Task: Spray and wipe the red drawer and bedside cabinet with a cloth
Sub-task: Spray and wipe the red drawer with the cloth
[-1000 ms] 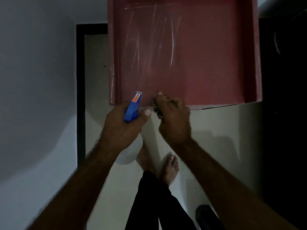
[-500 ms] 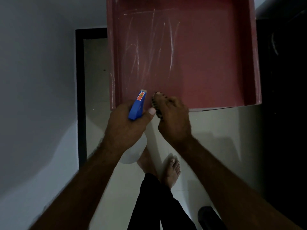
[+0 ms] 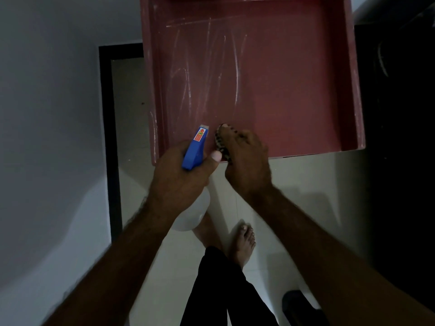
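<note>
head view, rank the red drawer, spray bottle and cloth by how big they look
1. red drawer, by far largest
2. spray bottle
3. cloth, mostly hidden under the right hand, so true size unsure

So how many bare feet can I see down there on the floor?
2. One foot is in plain sight; the other foot, to its left in the picture, is partly hidden behind the spray bottle.

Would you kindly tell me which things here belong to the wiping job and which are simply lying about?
Part of the job: red drawer; spray bottle, held by the left hand; patterned cloth, held by the right hand.

Just lying about: dark object on the floor; black frame.
</note>
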`<state>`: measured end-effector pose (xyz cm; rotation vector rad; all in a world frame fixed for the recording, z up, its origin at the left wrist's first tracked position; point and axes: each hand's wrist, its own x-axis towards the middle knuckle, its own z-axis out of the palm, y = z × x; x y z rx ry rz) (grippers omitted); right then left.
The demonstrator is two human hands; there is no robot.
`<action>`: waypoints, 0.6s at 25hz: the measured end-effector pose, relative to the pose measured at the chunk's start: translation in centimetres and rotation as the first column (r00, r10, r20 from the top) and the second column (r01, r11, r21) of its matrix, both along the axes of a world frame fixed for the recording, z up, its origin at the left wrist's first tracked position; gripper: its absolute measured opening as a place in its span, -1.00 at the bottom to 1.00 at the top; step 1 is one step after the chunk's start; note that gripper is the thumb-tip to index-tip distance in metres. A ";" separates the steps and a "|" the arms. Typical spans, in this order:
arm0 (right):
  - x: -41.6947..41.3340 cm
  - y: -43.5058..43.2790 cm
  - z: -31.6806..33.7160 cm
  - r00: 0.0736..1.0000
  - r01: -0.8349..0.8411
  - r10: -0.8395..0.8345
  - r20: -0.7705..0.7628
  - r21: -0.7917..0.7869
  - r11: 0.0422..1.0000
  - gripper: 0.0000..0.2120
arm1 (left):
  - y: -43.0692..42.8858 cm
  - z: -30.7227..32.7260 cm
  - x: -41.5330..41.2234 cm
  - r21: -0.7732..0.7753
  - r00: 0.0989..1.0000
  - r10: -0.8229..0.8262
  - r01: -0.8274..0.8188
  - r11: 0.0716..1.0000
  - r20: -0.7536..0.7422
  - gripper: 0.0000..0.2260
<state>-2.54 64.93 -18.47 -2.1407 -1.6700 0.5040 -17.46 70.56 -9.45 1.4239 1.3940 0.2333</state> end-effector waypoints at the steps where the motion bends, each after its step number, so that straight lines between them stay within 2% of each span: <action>1: 0.7 0.1 -0.1 1.000 0.003 -0.003 0.009 0.009 1.000 -0.20 | 0.1 0.1 0.1 -0.006 1.000 0.006 -0.006 1.000 0.015 -0.74; 6: 3.5 0.3 -0.6 0.965 0.261 -0.258 0.052 -0.052 0.964 -0.19 | 1.1 0.4 0.3 0.005 0.999 0.009 -0.009 1.000 0.031 -0.72; 8: 1.9 0.8 -0.5 0.979 0.200 -0.198 0.046 -0.051 0.978 -0.17 | 1.7 0.3 0.3 0.000 1.000 0.001 -0.001 1.000 0.021 -0.71; 12: 1.0 1.2 -0.2 0.999 -0.023 0.025 0.039 -0.029 0.999 -0.19 | 2.6 0.5 0.6 -0.023 1.000 0.000 0.001 1.000 0.021 -0.74; 13: 1.8 1.3 -0.1 0.999 -0.019 0.020 0.049 -0.018 1.000 -0.24 | 2.7 0.7 0.6 -0.025 0.999 0.001 -0.001 1.000 0.032 -0.74; 15: 3.5 1.2 -0.3 0.992 0.119 -0.118 0.042 -0.024 0.993 -0.34 | 3.0 0.8 0.7 -0.018 0.998 0.010 -0.009 1.000 0.059 -0.73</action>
